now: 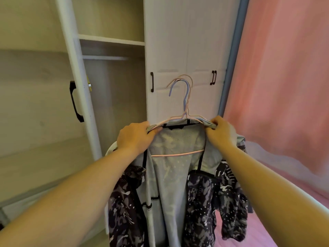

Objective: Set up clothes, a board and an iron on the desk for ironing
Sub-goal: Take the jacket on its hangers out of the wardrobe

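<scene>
A person stands facing a white wardrobe (187, 50) with both bare arms stretched out, holding a jacket (178, 175) up between them. The jacket hangs open toward the person, pale grey lining showing down the middle and a dark camouflage-like print on the sleeves and front panels that droop toward five and seven o'clock. It sits on hangers (185, 104): a pink one and a light blue one lie together, their hooks rising toward twelve o'clock in front of the closed wardrobe doors, hooked on nothing I can see. The pink bar of a hanger crosses the lining lower down.

The left hand (135, 138) is at about nine o'clock from the collar, its fingers curled round the shoulder of the jacket and the hanger arm there, thumb tip pressed against the fabric. The right hand (219, 131) is at three o'clock from the collar, fingers bunched round the other shoulder, pinching a fold of grey cloth together with the hanger end. Both grips look firm, with the knuckles turned up.

At ten o'clock the wardrobe's left door (78, 77) stands open, its black handle (75, 102) facing out, and behind it are a shelf and a bare rail. Black handles also show on the closed doors just beside the hooks. A pink curtain (284, 77) fills the side from one to three o'clock, and a pink surface (263, 232) lies below it at five o'clock.
</scene>
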